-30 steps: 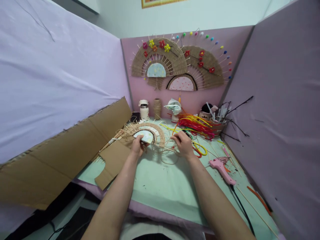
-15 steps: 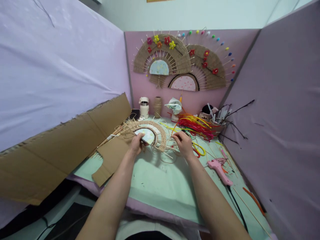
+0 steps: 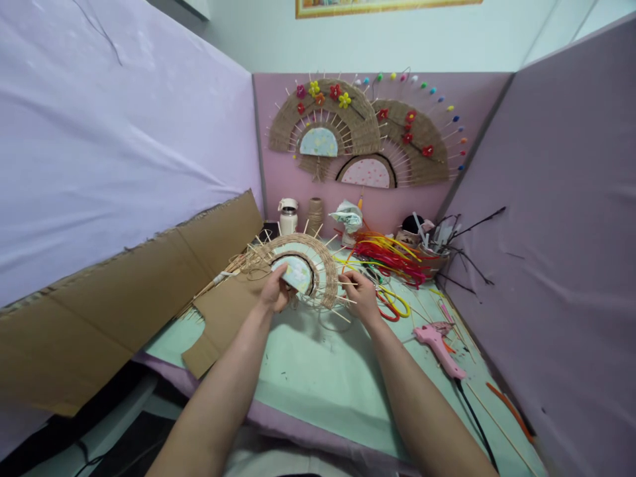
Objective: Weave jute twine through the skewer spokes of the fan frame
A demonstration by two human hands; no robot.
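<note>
My left hand (image 3: 274, 291) grips a half-round woven fan (image 3: 328, 271) by its lower left part, thumb on the blue patterned half-disc (image 3: 297, 275). Thin sticks radiate from that centre, and a band of brown twine is woven across them. At the fan's right edge, my right hand (image 3: 362, 297) is closed in a pinch beside the protruding stick ends. It appears to hold twine, though the strand between the fingertips is hard to make out. Loose twine loops (image 3: 338, 324) hang or lie below the fan.
A pink glue gun (image 3: 440, 348) lies at right, near yellow-handled scissors (image 3: 397, 303). Behind are colourful pipe cleaners (image 3: 392, 255), a twine spool (image 3: 315, 215) and a white bottle (image 3: 288, 217). Cut cardboard (image 3: 223, 318) lies left. Finished fans (image 3: 322, 112) hang on the back panel.
The fan has been raised and tilted more upright toward me. My right hand has come from apart on the right to the fan's right edge. The view has tipped up slightly.
</note>
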